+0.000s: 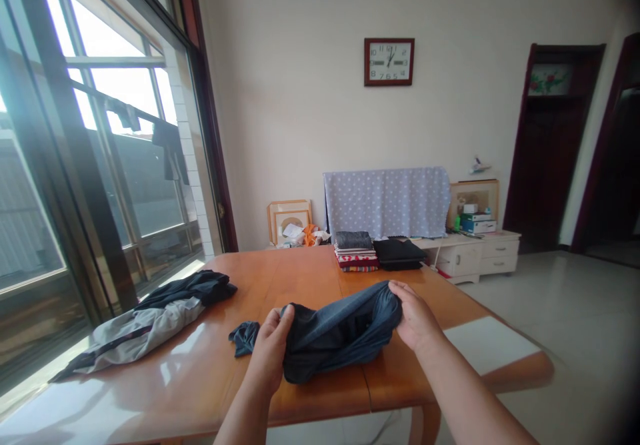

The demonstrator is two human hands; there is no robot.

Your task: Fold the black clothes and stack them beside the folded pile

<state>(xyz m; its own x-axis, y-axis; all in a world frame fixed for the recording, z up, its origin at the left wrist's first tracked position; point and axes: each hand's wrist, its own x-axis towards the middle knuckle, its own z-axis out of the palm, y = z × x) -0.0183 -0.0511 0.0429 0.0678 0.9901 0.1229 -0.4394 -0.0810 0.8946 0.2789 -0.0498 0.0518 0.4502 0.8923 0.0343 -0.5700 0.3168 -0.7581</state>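
A dark blue garment hangs stretched between my two hands over the near edge of the table, its opening spread toward me. My left hand grips its left end between thumb and fingers. At the upper right end, my right hand pinches the cloth. Which kind of garment it is cannot be made out. Just left of my left hand, a bunched piece of dark blue cloth rests on the tabletop; whether it belongs to the same garment is hidden.
On the wooden table, a stack of folded clothes sits beside folded black clothes at the far edge. Loose grey and black clothes lie at the left by the window. A white sheet covers the right side.
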